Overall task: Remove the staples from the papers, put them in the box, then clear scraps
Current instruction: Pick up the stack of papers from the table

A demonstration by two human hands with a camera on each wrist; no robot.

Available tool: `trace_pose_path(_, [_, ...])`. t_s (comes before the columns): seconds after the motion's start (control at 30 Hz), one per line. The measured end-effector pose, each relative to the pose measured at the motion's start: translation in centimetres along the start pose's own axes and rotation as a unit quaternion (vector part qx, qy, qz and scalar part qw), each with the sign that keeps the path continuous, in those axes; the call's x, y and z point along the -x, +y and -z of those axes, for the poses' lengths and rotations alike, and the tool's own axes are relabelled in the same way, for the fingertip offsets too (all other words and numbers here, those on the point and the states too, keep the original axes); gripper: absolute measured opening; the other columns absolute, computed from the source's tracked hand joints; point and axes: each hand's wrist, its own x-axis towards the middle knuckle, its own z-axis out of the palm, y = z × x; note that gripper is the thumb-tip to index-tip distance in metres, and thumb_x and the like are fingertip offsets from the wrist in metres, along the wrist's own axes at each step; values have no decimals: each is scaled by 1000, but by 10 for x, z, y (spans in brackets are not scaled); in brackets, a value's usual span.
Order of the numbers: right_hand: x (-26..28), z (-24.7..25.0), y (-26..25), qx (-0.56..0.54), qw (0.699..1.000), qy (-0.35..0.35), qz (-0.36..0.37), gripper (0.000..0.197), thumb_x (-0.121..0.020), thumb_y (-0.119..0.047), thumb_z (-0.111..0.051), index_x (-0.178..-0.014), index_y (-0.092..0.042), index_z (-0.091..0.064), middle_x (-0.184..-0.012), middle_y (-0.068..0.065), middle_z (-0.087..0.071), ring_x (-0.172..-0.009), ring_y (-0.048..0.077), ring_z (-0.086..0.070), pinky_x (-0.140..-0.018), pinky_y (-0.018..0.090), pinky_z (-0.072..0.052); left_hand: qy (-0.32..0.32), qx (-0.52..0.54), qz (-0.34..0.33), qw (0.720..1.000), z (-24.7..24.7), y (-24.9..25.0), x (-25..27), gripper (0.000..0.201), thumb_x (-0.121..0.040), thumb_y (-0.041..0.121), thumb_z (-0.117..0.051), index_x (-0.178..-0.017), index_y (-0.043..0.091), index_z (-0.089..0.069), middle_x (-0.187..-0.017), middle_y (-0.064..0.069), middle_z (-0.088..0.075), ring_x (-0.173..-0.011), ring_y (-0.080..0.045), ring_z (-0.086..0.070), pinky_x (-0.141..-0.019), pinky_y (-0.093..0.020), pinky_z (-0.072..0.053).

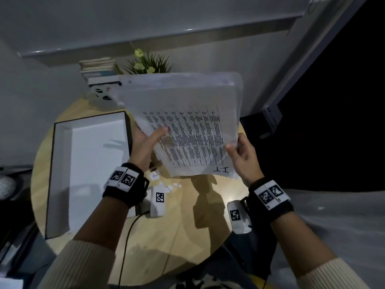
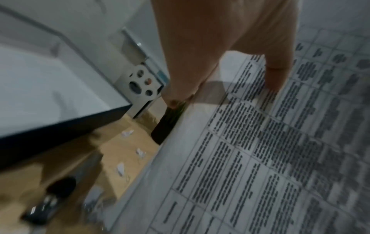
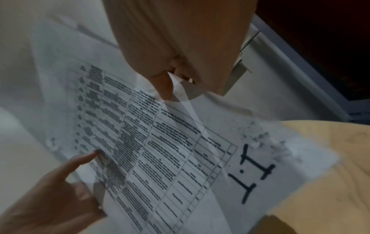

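Both hands pinching papers (image 1: 187,126) mid-air, left hand (image 1: 145,142) on left edge, right hand (image 1: 242,155) at near corner; box (image 1: 62,163) open just left of left hand, long axis running away, scraps (image 1: 166,187) on worktop (image 1: 183,236) below.
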Motion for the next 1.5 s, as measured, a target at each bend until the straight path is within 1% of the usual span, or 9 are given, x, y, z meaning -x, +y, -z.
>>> trace_pose_path(0.07, [0,0,1,-2,1000,21,-6,15,-91,-8,-52,-105,-2,-52,-103,24,-61,-91,27,-61,-84,34,-47,-13,-32,-13,999,-3,3,3,31,-83,3,-64,-97,30,-60,-92,13,-74,-93,-6,-68,-76,-21,-55])
trace_pose_path(0.23, [-1,-11,2,21,997,69,-34,19,-87,-1,-56,-97,-16,-50,-86,-10,-57,-77,-12,-57,-67,7,-48,34,-83,-43,995,-17,-9,15,20,-88,8,-58,-106,17,-54,-102,0,-65,-92,-10,-65,-76,-23,-52])
trace_pose_path(0.53, [-5,-25,-9,-20,994,109,18,32,-94,-3,-41,-115,-27,-38,-102,-12,-55,-89,-14,-56,-79,13,-46,85,-35,-53,994,-21,-8,22,42,-94,-1,-40,-135,5,-35,-108,5,-58,-89,11,-59,-75,-11,-50])
trace_pose_path(0.73, [-12,-26,-17,-2,994,104,45,27,-94,-3,-37,-121,1,-35,-93,-10,-50,-78,-17,-53,-70,7,-46,97,-24,-54,994,-22,-3,21,34,-94,0,-36,-126,13,-38,-110,0,-54,-99,-8,-54,-90,-26,-45])
trace_pose_path(0.87, [-13,-20,-16,-16,993,112,31,38,-87,3,-40,-124,1,-31,-95,-9,-50,-78,-19,-53,-69,7,-46,92,-40,-58,993,-21,-7,18,26,-95,0,-35,-119,10,-35,-111,0,-53,-100,-5,-54,-89,-25,-45])
trace_pose_path(0.97, [-18,-22,-15,-17,993,116,9,35,-92,1,-37,-125,-9,-35,-98,-13,-51,-81,-22,-53,-72,4,-42,79,-51,-28,995,-22,-8,15,46,-96,10,-34,-141,7,-24,-143,-14,-41,-131,-22,-41,-111,-41,-35])
trace_pose_path(1.13, [-20,-26,-22,-14,993,116,3,24,-96,-4,-30,-116,-16,-35,-94,-12,-51,-87,-2,-53,-73,8,-44,72,-76,-18,994,-26,-9,9,53,-93,25,-36,-143,12,-24,-147,-14,-36,-136,-27,-35,-114,-51,-28])
trace_pose_path(1.3, [-17,-29,-13,-3,994,109,0,27,-97,-4,-32,-124,-5,-32,-94,-11,-50,-87,1,-52,-70,8,-46,71,-90,-7,993,-25,-19,10,36,-99,13,-32,-134,7,-34,-115,2,-55,-114,-17,-49,-94,-27,-43])
trace_pose_path(1.5, [-26,-29,-14,23,993,110,-24,32,-96,-5,-33,-127,-2,-31,-94,-15,-49,-89,4,-52,-69,8,-46,38,-109,12,993,-19,-33,2,18,-99,20,-35,-117,20,-40,-117,-2,-52,-114,-19,-50,-105,-45,-39])
